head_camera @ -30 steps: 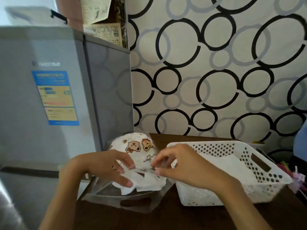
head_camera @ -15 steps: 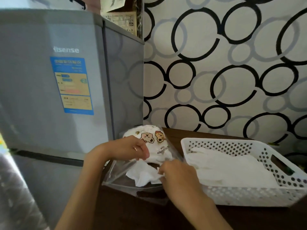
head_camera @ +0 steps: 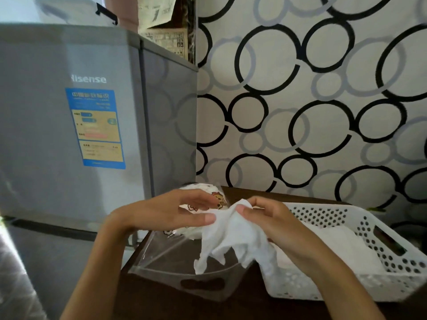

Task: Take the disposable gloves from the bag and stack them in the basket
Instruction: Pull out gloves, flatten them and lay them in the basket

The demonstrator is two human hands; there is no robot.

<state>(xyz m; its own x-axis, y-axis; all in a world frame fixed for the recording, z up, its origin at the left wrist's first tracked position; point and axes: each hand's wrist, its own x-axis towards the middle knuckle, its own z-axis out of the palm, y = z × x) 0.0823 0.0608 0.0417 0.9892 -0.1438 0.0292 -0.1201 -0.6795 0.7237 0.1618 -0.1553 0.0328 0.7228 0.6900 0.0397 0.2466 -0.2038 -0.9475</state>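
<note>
A thin white disposable glove (head_camera: 231,236) hangs crumpled between my two hands, above the mouth of a clear plastic bag (head_camera: 180,269) with a cut-out handle. My right hand (head_camera: 268,220) pinches the glove's top edge. My left hand (head_camera: 175,211) pinches its left side with thumb and fingers. To the right stands a white perforated basket (head_camera: 379,236) on the dark wooden table (head_camera: 161,303); several flat white gloves (head_camera: 332,248) lie stacked inside it. The bag's back part, printed with cartoon animals (head_camera: 217,199), is mostly hidden behind my left hand.
A grey fridge (head_camera: 76,125) with a blue label stands close on the left, right against the table's edge. A wall with black and grey circles rises behind the table. Papers and a box sit on top of the fridge.
The glove has come up out of the bag, and both hands have risen with it. The camera has tilted slightly.
</note>
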